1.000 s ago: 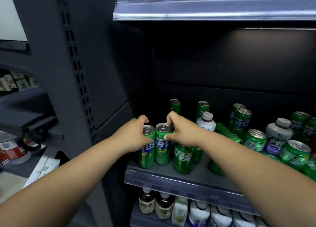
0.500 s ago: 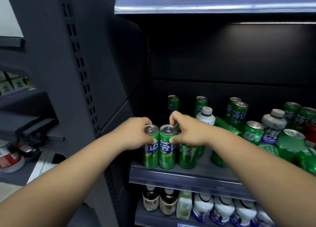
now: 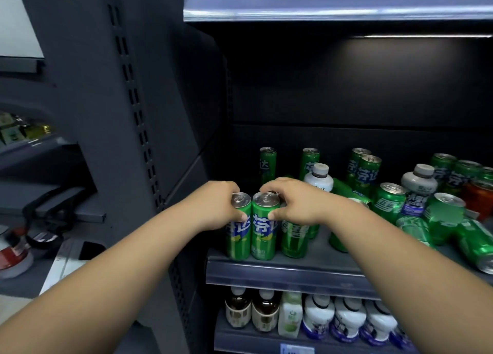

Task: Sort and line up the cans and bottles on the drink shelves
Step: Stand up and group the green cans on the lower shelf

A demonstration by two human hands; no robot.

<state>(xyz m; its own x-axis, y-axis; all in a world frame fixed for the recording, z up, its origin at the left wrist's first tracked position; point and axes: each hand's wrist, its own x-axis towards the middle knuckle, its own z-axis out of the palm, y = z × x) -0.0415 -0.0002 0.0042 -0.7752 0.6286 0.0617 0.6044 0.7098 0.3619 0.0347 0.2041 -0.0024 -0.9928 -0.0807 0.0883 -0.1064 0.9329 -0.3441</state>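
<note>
— Where did the pair being lined up stand?

— At the front left corner of the middle shelf point(image 3: 280, 272), upright, side by side and touching. The left hand point(image 3: 213, 207) was curled round the top of the left can point(image 3: 238, 231), thumb on its front. The right hand point(image 3: 296, 204) gripped the right can point(image 3: 264, 231) the same way.

— What crowded them?

— A stouter green can point(image 3: 294, 240) stood just right of the right can, its top hidden under the right wrist. Behind that a white bottle point(image 3: 318, 179) with a grey cap stood upright, and a rear slim can point(image 3: 267, 164) stood well back near the wall.

— And farther out?

— To the right the shelf was a jumble: upright cans, a second white bottle point(image 3: 418, 180), and toppled cans point(image 3: 477, 247) lying on their sides near the front edge. On the shelf below, brown bottles point(image 3: 238, 311) stood beside a row of white ones. The slotted grey upright point(image 3: 133, 113) rose to the left.
</note>
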